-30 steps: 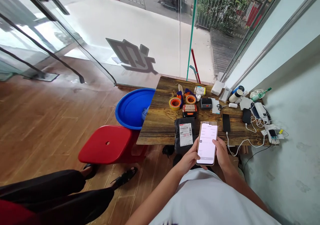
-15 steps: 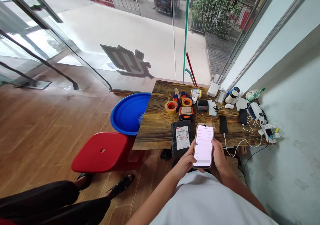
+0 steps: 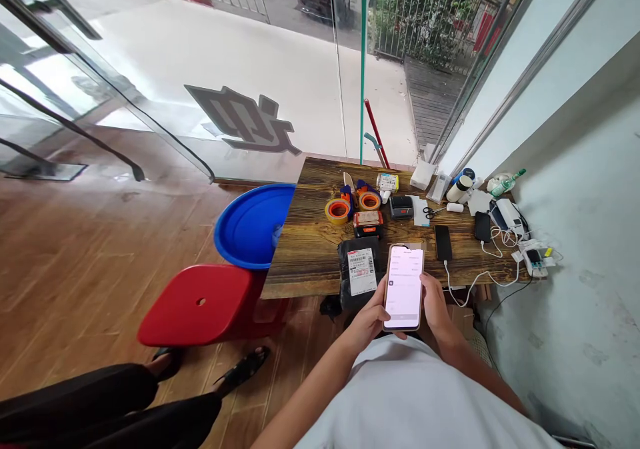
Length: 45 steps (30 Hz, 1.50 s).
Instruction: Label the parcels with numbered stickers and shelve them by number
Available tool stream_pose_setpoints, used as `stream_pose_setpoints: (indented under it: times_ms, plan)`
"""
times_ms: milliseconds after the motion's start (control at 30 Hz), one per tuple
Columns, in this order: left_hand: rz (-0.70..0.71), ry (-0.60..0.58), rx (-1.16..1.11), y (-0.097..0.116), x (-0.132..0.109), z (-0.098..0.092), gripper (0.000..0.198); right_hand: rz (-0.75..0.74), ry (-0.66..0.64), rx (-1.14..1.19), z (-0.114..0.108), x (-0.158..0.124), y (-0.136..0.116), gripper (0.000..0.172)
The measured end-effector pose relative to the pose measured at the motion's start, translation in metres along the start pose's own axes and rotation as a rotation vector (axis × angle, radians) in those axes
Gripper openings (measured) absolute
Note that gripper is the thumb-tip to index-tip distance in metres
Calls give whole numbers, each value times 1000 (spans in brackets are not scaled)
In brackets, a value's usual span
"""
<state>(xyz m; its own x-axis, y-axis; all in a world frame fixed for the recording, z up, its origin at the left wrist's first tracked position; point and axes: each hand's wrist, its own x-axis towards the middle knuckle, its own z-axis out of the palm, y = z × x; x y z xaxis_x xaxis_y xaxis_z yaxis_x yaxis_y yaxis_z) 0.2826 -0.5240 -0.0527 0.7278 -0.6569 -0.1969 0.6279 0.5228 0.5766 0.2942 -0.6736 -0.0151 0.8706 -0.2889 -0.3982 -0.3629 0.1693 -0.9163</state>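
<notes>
Between my two hands is a smartphone [image 3: 404, 292] with its screen lit white, held upright near the table's front edge. My left hand [image 3: 370, 317] wraps the phone's left side, its thumb at the lower left of the screen. My right hand [image 3: 434, 300] grips the right edge, its thumb at about mid-height. Just left of the phone lies a black parcel [image 3: 345, 262] with a white printed label [image 3: 361, 272]. To the right, a dark phone [image 3: 443, 242] rests on the table with a white cable plugged in.
On the wooden table [image 3: 305, 249] are tape dispensers [image 3: 338, 210], a small black printer [image 3: 401, 207], scissors [image 3: 433, 212] and a power strip [image 3: 536, 262] with cables. A red stool [image 3: 195, 309] and blue basin [image 3: 250, 226] stand left. Another person's legs [image 3: 80, 396] show at lower left.
The whole view has shifted slightly, so things appear a little farther left. Both hands keep their hold on the smartphone, and nothing on the table has moved.
</notes>
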Motion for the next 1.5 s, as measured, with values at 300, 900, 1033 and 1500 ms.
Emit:
stream_pose_setpoints:
  times_ms: [300,900,1033,1500]
  plan:
    - [-25,18,3,0,2,-2,109,-21,-109,-13,-3,0,4,39]
    - [-2,-7,-49,3,1,-2,103,-68,-385,-33,-15,-2,11,44]
    - [-2,-11,-60,3,2,-2,104,-115,-370,-54,-14,0,14,48]
    - [5,-14,-58,2,1,-6,105,-84,-274,10,-7,1,11,25]
